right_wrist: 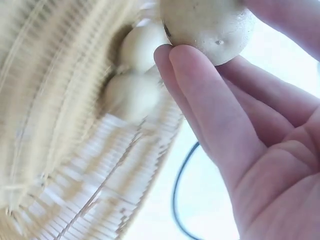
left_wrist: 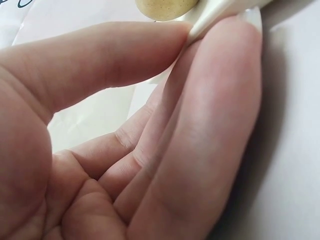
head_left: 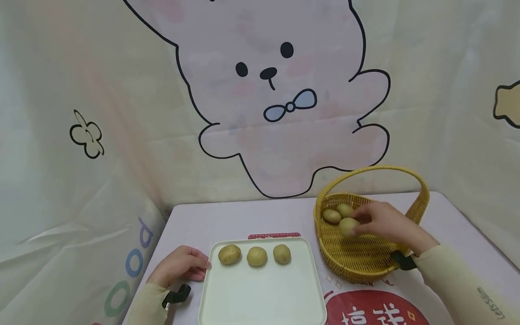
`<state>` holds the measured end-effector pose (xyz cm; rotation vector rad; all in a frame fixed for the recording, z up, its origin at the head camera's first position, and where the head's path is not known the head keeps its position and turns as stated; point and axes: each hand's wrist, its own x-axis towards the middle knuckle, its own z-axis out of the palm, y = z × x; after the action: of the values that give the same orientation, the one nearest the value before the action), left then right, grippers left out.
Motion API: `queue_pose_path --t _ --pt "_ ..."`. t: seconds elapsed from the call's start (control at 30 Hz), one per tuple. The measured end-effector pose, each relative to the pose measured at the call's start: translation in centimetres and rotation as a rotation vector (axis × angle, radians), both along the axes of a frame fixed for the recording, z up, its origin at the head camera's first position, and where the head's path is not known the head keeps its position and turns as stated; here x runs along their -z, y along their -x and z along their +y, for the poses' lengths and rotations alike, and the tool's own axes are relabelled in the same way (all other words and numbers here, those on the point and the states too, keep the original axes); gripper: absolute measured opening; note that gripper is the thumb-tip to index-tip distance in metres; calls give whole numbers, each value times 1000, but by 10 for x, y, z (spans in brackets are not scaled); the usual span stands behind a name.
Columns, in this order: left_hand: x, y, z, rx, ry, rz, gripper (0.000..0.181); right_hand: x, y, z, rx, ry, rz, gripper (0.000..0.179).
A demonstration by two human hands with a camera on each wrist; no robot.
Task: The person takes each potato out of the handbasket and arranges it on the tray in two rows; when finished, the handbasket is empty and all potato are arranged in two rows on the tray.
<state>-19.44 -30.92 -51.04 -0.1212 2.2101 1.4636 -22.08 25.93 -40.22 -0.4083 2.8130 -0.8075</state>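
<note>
Head view: right grip (head_left: 383, 222) pinches a roundish potato (head_left: 347, 227), its long axis unclear; left grip (head_left: 180, 264) pinches the tray (head_left: 262, 295).

The person wears cream sleeves reaching to the wrists, and both the left hand (head_left: 178, 266) and the right hand (head_left: 383, 224) are bare. A small black device (head_left: 177, 295) sits at the left wrist, a dark block (head_left: 403, 260) at the right. Small dark lettering (head_left: 490, 303) marks the right sleeve (head_left: 455, 275).
</note>
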Motion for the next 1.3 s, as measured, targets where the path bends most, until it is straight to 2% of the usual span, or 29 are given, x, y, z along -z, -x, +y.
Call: queue_pose_path --t 0.17,0.3,0.43,0.63,0.87,1.07,1.3 --pt "-3 3 -1 -6 5 3 26 -9 -22 -21 0 37 45 53" --pt "-2 3 -2 -6 3 6 25 -15 -35 -41 6 80 44 54" --pt "-1 4 -2 -7 -6 10 25 -14 -45 -67 -21 158 33 50" --pt "-2 4 -2 -9 -7 5 26 10 -50 -119 -122 279 2 44" --pt "-1 2 -3 2 -30 8 27 43 -56 -196 -242 363 -45 41" --pt "3 1 -4 10 -44 3 29 66 -63 -249 -288 373 -80 38" --pt "1 2 -3 -7 -37 -4 28 77 -74 -285 -267 414 -136 34"
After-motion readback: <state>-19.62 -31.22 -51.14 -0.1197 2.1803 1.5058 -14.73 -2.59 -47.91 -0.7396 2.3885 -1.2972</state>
